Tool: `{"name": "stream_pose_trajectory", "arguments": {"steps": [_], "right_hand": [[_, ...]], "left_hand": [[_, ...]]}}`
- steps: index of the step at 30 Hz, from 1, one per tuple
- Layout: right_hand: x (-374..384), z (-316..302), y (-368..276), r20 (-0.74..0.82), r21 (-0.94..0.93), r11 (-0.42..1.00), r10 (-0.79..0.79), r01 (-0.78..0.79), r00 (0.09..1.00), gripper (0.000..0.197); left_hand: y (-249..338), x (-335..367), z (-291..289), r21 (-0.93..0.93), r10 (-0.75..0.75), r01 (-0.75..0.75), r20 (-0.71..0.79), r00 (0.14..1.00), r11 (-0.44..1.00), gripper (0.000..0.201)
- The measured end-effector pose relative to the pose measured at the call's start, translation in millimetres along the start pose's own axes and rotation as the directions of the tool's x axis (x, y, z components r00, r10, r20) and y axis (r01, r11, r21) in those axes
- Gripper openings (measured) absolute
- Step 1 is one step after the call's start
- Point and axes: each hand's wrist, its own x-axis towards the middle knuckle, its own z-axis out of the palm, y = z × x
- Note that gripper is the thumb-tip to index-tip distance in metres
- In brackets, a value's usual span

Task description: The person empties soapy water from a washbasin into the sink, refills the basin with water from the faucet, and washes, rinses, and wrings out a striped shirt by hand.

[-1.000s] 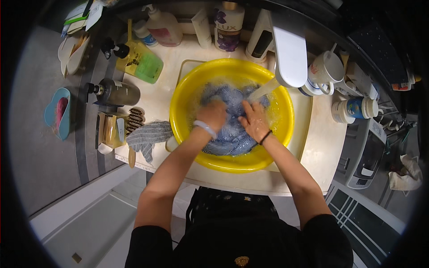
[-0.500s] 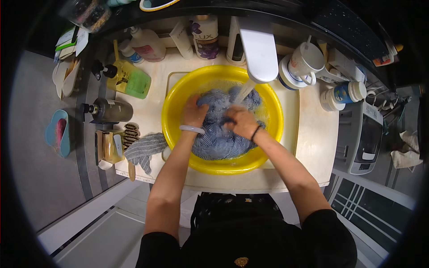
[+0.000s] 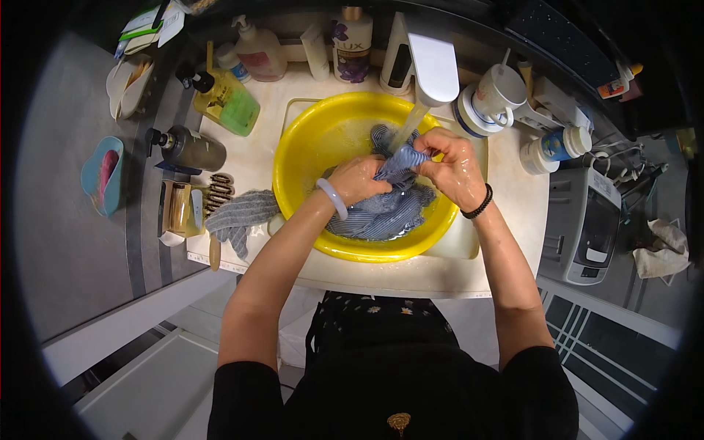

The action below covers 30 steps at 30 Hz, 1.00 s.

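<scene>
A wet blue-and-white striped garment (image 3: pixel 385 220) lies bunched in water inside a yellow basin (image 3: pixel 302 147). My right hand (image 3: pixel 456 170), with a dark beaded bracelet on its wrist, pinches a raised fold of the cloth above the basin's right side. Around the lower part of that same fold my left hand (image 3: pixel 358 181) is closed, a pale bangle on its wrist. From a white faucet (image 3: pixel 435 70) a stream of water (image 3: pixel 411 125) runs down beside the raised cloth. My left fingertips are partly hidden by the fabric.
Several pump bottles, among them a yellow-green bottle (image 3: pixel 233 106) and a dark bottle (image 3: pixel 194 150), stand left of the basin. A grey striped cloth (image 3: pixel 246 213) lies beside a brush (image 3: pixel 220 192). At the right are a white mug (image 3: pixel 500 94) and a blue-and-white jar (image 3: pixel 561 145).
My right hand has lifted a fold of the garment out of the water, up and to the right. My left hand has moved right and closed on the cloth.
</scene>
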Motion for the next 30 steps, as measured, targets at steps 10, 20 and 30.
{"name": "stream_pose_trajectory", "arguments": {"steps": [10,20,30], "right_hand": [[-6,-81,-45,-0.335,-0.248,0.963,-0.190,0.108,0.923,0.023],[-41,15,31,0.175,-0.124,0.934,0.352,-0.334,0.919,0.017],[-16,-62,-37,-0.008,-0.460,0.870,0.195,-0.176,0.981,0.013]], "left_hand": [[69,-37,-79,0.618,0.528,-0.227,-0.361,0.768,0.753,0.024],[26,-26,-22,0.308,0.257,-0.190,-0.194,0.947,0.932,0.022],[41,-61,-96,-0.150,0.121,-0.212,-0.462,0.879,0.966,0.016]]}}
